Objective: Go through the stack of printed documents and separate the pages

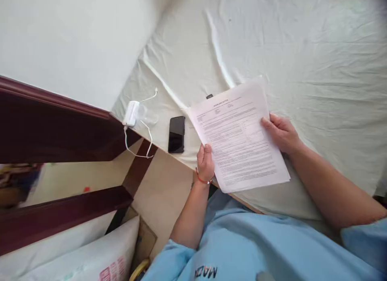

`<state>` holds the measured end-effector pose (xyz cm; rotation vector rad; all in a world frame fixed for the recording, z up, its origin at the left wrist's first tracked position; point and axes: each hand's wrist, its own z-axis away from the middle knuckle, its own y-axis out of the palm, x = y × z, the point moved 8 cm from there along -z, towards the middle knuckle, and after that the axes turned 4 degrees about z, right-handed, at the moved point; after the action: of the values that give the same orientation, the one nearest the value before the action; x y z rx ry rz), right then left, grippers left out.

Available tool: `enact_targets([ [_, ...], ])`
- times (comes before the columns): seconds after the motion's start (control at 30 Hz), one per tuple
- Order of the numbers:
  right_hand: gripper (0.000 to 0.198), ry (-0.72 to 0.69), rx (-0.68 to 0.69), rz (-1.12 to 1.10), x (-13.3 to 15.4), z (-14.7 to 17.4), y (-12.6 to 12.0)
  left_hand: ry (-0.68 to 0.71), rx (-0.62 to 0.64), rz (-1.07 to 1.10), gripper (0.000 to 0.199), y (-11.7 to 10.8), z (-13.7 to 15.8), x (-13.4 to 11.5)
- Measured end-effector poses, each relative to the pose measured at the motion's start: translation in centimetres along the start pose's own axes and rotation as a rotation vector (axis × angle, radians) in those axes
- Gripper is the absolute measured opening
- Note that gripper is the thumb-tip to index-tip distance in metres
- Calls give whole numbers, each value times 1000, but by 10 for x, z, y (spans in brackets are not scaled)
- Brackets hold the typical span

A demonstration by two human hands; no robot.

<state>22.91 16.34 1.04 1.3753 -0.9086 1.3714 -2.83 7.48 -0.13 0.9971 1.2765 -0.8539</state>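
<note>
A small stack of printed paper sheets (238, 136) is held between my two hands, tilted over the cloth-covered table. My left hand (206, 163), with a red thread at its wrist, grips the left edge with the thumb on top. On the opposite edge, my right hand (281, 132) pinches the sheets, its thumb over the print and the other fingers hidden beneath. Left of the papers lies a black phone (176, 134). A small dark object (209, 96) pokes out behind the top edge; its kind cannot be made out.
A white charger with a cable (131, 113) sits at the table's left corner, beside a clear plastic piece (148, 114). Wrinkled pale cloth (326, 71) covers the table. Dark red wooden rails (54, 123) stand at left, with white printed sacks (90, 252) below.
</note>
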Motion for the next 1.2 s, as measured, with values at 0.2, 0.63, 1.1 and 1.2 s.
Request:
enact_targets([
  [0.2,44,-39,-70,29,2,1,-5,-17,-24,-18,48,-5,-1,4],
  [0.63,45,-43,-50,104,-5,-2,-9,-28,1,39,48,0,0,3],
  [1.1,44,-47,-51,120,-7,-2,-11,-18,6,24,48,0,-1,2],
  [1.2,45,-50,-53,141,-8,-3,-12,-15,5,22,47,1,-1,2],
])
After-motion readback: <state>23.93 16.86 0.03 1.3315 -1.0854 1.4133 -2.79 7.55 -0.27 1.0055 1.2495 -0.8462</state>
